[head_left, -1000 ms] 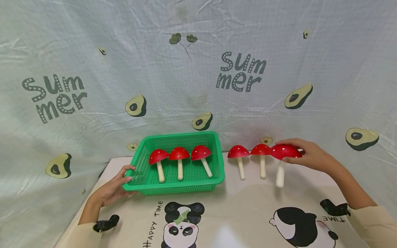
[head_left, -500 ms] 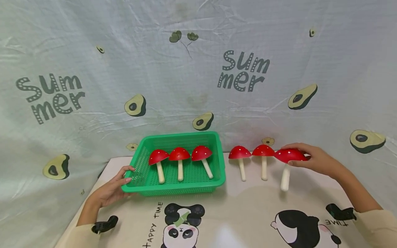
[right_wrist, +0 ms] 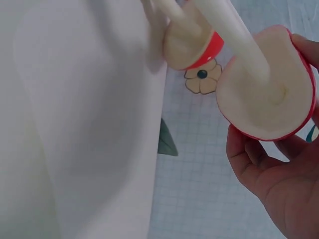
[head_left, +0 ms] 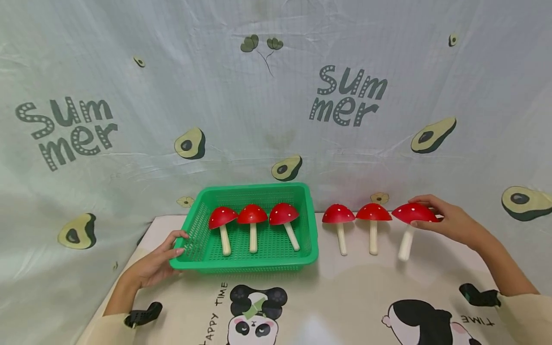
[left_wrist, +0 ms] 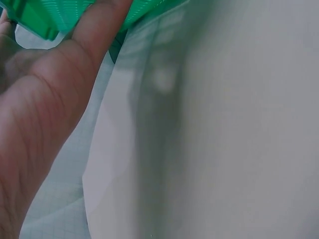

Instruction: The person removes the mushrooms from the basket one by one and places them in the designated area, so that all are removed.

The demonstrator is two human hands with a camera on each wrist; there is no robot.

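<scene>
My left hand (head_left: 156,263) grips the left end of a green plastic basket (head_left: 241,264), thumb at the rim; the left wrist view shows the basket's green wall (left_wrist: 47,25) beyond the palm. Inside the basket lie three toy mushrooms, each with a white-dotted red cap (head_left: 252,214) and a pale stem. On the right, my right hand (head_left: 450,221) holds another toy mushroom (head_left: 414,212) by its cap, stem slanting down toward me. From the right wrist, its cream underside (right_wrist: 254,112) shows, thumb and fingers on opposite edges of the cap.
Two more toy mushrooms, a left one (head_left: 338,214) and a right one (head_left: 373,212), lie between the basket and my right hand. A pale cloth with a panda print (head_left: 252,330) covers the table. Behind hangs a light curtain (head_left: 276,105) with avocado prints.
My right hand has shifted slightly right with its mushroom, so a small gap now separates its cap from the neighbouring one. My left hand stays on the basket; the head view has turned a little.
</scene>
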